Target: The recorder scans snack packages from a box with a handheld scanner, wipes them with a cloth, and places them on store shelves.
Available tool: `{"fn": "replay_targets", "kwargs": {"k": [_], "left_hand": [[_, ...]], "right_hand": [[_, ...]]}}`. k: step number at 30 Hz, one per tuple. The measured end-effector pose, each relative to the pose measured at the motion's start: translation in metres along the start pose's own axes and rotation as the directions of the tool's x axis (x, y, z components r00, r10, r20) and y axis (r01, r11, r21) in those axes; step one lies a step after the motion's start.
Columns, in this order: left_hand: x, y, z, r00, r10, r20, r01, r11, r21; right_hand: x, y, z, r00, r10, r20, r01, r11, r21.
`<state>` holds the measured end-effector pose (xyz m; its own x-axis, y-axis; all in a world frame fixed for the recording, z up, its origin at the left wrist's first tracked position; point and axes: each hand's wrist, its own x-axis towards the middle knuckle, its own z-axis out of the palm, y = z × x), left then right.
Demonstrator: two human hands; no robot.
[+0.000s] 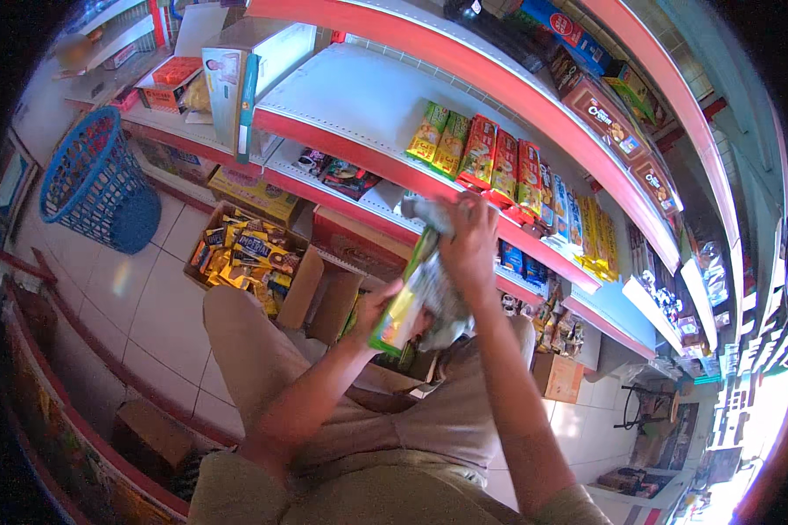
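My left hand (pixel 373 313) grips the lower end of a long green and yellow snack packet (pixel 397 308), which is tilted above my lap. Closed around a crumpled grey cloth (pixel 449 306), my right hand (pixel 469 245) is up against the packet's upper part. The cloth hangs down along the packet's right side and covers some of it. Below my hands, between my knees, an open cardboard box (pixel 322 296) is partly hidden. On the shelf in front, green packets (pixel 439 140) of a similar look stand beside red packets (pixel 495 157).
To the left, a carton of yellow and blue sachets (pixel 249 249) sits on the tiled floor near a blue plastic basket (pixel 105 188). Red-edged shelves (pixel 359 131) stretch across in front. Yellow packets (pixel 597 236) stand farther right. A small brown carton (pixel 559 378) is by my right knee.
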<state>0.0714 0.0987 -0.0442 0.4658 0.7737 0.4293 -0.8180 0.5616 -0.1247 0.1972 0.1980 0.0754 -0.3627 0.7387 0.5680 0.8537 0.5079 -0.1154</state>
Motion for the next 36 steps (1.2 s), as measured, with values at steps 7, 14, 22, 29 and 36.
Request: {"fn": "replay_targets", "kwargs": {"k": [7,14,22,29,36], "left_hand": [[0.014,-0.014,0.058,0.992,-0.01,-0.125,0.04,0.971,0.237],[0.015,-0.008,0.052,0.965,0.016,-0.26,0.058,0.959,0.276],[0.021,-0.002,0.042,0.935,0.11,-0.337,0.013,0.939,0.344],[0.026,-0.016,0.026,0.932,0.023,-0.361,0.189,0.819,0.542],[0.013,-0.009,0.029,0.923,-0.032,-0.385,0.289,0.718,0.634]], "right_hand": [[0.041,0.053,-0.089,0.998,-0.065,-0.012,0.066,0.985,0.159],[-0.096,0.022,-0.234,0.953,0.245,0.178,-0.239,0.969,-0.055],[-0.264,-0.046,-0.162,0.449,0.474,0.757,-0.374,0.869,-0.323],[-0.134,-0.014,-0.131,0.803,0.46,0.379,-0.595,0.575,0.561],[-0.007,-0.024,-0.087,0.93,0.02,0.368,-0.169,0.911,0.377]]}}
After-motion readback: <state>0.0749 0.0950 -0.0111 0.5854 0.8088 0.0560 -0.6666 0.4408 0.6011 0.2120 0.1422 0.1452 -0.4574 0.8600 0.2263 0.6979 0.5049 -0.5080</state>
